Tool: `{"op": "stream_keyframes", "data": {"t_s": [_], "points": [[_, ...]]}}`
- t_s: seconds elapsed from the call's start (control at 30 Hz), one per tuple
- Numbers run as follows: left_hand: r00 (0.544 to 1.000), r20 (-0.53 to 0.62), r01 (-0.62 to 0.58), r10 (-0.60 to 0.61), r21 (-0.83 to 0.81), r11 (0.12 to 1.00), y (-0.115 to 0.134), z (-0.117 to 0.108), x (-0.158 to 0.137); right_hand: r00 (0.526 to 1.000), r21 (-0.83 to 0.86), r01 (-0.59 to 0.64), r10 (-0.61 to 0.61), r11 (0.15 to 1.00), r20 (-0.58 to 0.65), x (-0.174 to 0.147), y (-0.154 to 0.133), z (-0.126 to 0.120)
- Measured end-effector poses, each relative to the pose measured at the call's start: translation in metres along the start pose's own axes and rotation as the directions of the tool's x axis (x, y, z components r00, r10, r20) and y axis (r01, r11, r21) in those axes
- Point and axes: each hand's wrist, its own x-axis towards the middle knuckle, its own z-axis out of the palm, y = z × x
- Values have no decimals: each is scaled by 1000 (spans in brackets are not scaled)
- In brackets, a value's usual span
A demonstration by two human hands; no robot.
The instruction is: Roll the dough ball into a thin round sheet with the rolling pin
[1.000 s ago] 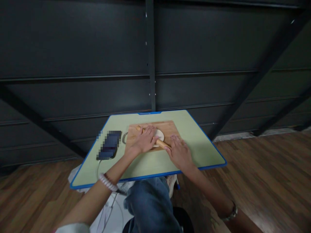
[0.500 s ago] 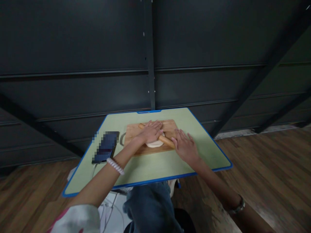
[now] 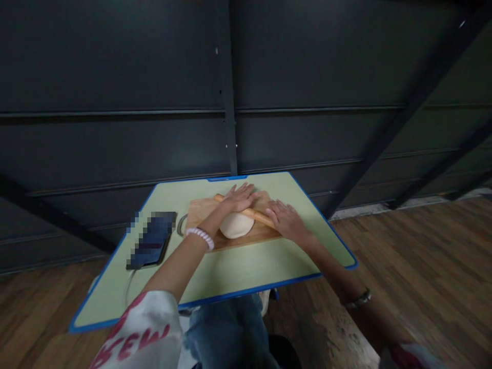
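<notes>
A wooden rolling pin (image 3: pixel 258 216) lies slantwise over a flat, pale round of dough (image 3: pixel 236 226). Both are on a wooden cutting board (image 3: pixel 202 207). My left hand (image 3: pixel 240 198) rests palm down on the pin's far left part, its fingers stretched out and pointing away from me. Over the pin's right end lies my right hand (image 3: pixel 287 219), also flat with the fingers extended. The near part of the dough shows in front of the pin; its far side is hidden under the pin and my left hand.
The board sits on a small pale green table (image 3: pixel 215 279) with a blue edge. At its left lies a phone (image 3: pixel 154 240), partly pixelated, with a white cable (image 3: pixel 129 287). A metal loop handle (image 3: pixel 182 225) is at the board's left. A dark panelled wall (image 3: pixel 172 143) rises behind the table.
Both hands have pushed the rolling pin away from me over the dough, so more of the dough's near side shows. The whole view has shifted slightly.
</notes>
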Motion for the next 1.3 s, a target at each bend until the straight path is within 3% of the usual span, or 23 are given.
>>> {"op": "stream_keyframes", "data": {"t_s": [0.1, 0.2, 0.37, 0.6, 0.9, 1.3], "points": [[995, -51, 83, -84, -17, 996, 1, -1, -1, 999, 17, -36, 36, 999, 19, 3, 2, 2], [987, -133, 94, -89, 34, 995, 3, 1, -3, 997, 60, -81, 81, 995, 8, 3, 1, 6], [974, -190, 141, -122, 90, 986, 5, 9, -14, 998, 116, -52, 57, 992, -36, -10, -11, 5], [961, -276, 83, -23, 205, 975, 2, 18, -53, 994, 188, -78, 92, 979, -64, -41, -51, -4], [945, -325, 59, 30, 260, 964, -4, 28, -92, 988, 127, -50, 67, 991, -140, -72, -88, 1], [931, -360, 36, 68, 275, 961, -7, 41, -161, 966, 22, 36, -29, 999, -257, -80, -90, 14]]}}
